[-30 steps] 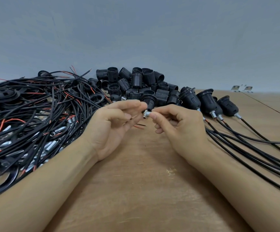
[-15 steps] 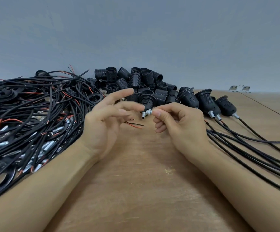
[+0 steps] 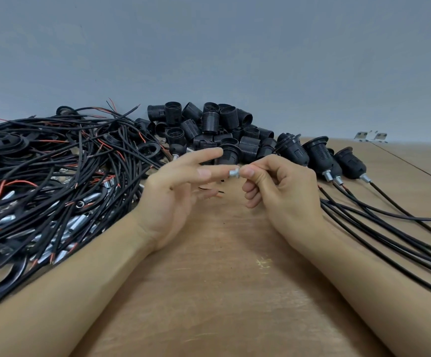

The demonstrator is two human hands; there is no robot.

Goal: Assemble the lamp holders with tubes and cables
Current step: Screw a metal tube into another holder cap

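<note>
Right hand [image 3: 281,186] pinches short metal tube [image 3: 234,173] above worktop [image 3: 222,279]; left hand [image 3: 180,191] loose, fingers extended, empty. Step: tube picked. Next likely needs cable [image 3: 54,161] threaded through.

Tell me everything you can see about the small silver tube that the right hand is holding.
The small silver tube is a short cylinder that looks like shiny metal, with a slightly wider collar at the end nearest the right hand. It lies roughly level in the air above the wooden table, pinched at one end by that hand's thumb and forefinger. The left hand is open beside it, fingers spread, not gripping it. No cable is visibly threaded through it.
</note>
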